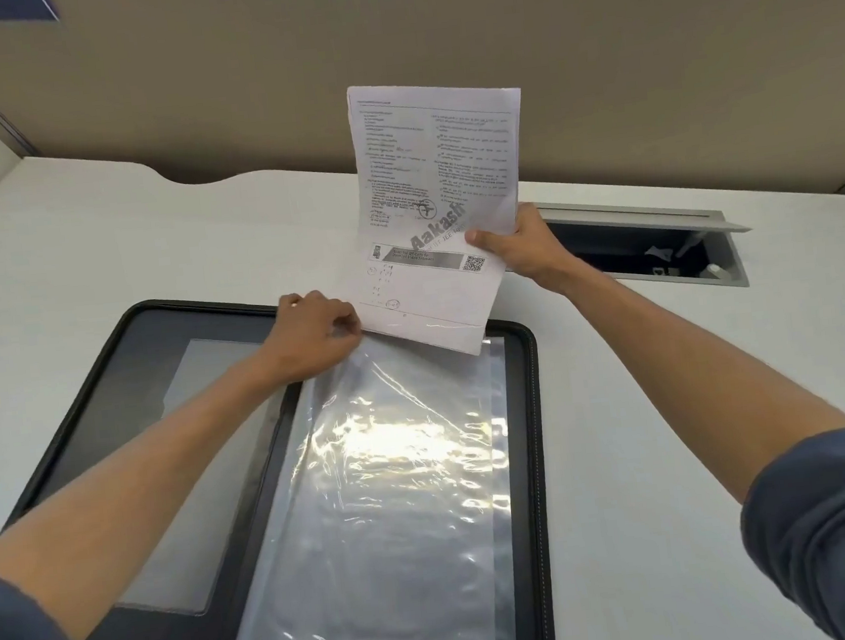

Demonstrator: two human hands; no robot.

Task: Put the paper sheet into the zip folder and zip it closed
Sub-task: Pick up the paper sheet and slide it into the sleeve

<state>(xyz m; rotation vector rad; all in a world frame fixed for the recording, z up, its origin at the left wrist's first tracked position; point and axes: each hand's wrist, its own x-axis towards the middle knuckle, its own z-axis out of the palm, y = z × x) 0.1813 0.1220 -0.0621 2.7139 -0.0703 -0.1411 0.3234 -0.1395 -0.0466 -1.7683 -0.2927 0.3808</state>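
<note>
Open black zip folder (108, 401) lying flat on the white bench (673, 373), its zip track running round the edge. On the folder's right half lies a stack of clear plastic sleeves (386, 504), glossy with reflected light; the left half carries a grey inner pocket (200, 444).

The paper sheet (430, 205) stands nearly upright above the far edge of the folder, its lower edge at the mouth of the top sleeve. The right hand (522, 248) grips the sheet at its right margin, thumb on the printed face and fingers behind. The left hand (318, 330), at the far edge of the folder beside the sheet's lower left corner, pinches the rim of the top sleeve between thumb and curled fingers.

Legible print on the sheet: the grey diagonal watermark "Aakash", a partly readable line below it containing "JEE", a banner and a QR code near the bottom. The two columns of body text are too small to read.

Beyond the folder to the right, a cable hatch (661, 245) in the bench stands open. A beige partition (283, 75) rises behind the bench.
</note>
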